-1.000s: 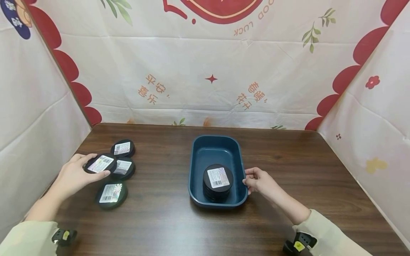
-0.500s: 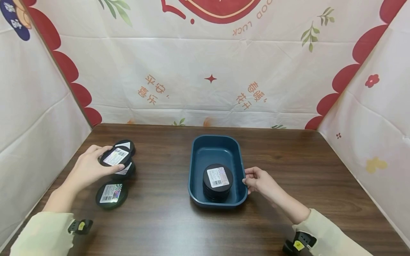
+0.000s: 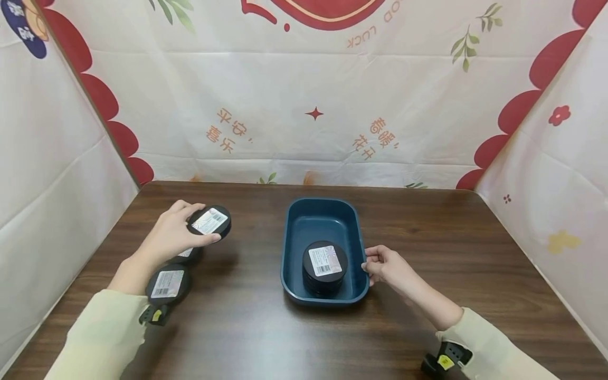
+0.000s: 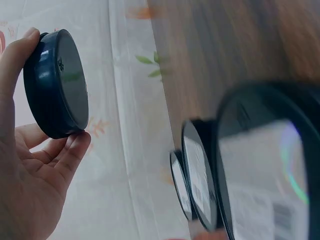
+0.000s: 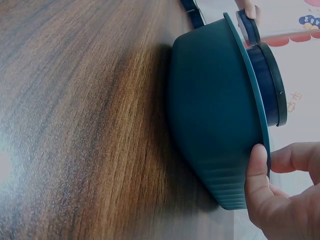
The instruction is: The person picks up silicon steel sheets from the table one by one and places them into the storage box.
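My left hand [image 3: 167, 236] pinches a round flat black container [image 3: 209, 220] with a white label between thumb and fingers, raised above the table. In the left wrist view the underside of this container [image 4: 72, 82] shows. More such containers lie under and beside the left arm: one with its label up [image 3: 166, 285], another [image 3: 187, 254] partly hidden. A third is visible only in the left wrist view [image 4: 180, 182]. My right hand [image 3: 387, 268] pinches the right rim of a dark blue rectangular tray [image 3: 317, 227]. Stacked in the tray's near half are several matching black containers [image 3: 325, 264].
The brown wooden table [image 3: 256, 338] carries the tray near its middle. A white printed cloth [image 3: 304, 84] stands behind it, and cloth walls rise at left and right. Each wrist wears a black strap device [image 3: 159, 315].
My left hand has lifted the black container off the left group and carried it rightward and away from me. My right hand stays at the tray's rim; the tray has not moved.
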Available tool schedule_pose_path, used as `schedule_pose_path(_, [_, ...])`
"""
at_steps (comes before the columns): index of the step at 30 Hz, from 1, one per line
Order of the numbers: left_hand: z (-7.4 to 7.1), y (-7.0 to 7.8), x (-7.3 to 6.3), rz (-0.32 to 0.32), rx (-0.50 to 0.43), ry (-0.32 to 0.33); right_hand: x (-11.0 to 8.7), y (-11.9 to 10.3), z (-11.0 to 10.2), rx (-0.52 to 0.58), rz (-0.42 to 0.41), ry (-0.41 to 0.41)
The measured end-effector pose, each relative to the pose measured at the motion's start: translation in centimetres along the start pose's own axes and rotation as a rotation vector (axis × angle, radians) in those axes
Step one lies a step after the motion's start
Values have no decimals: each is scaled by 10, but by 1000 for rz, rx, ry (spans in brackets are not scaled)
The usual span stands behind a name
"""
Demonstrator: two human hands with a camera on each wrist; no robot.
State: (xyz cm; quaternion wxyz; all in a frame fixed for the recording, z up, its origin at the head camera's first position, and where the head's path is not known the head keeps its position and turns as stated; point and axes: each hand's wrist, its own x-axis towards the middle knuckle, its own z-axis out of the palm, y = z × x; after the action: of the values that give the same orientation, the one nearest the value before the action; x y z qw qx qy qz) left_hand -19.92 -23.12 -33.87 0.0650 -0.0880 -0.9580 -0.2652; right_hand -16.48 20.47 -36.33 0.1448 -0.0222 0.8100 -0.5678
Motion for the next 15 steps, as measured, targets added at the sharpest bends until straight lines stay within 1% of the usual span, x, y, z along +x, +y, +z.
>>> schedule_pose_path(7, [12,18,16,18,3,-25,0,0,0,4,-2,0])
schedule_pose_path(15, [23,42,28,56,3,-53,-1,0,-2,11,-7,4])
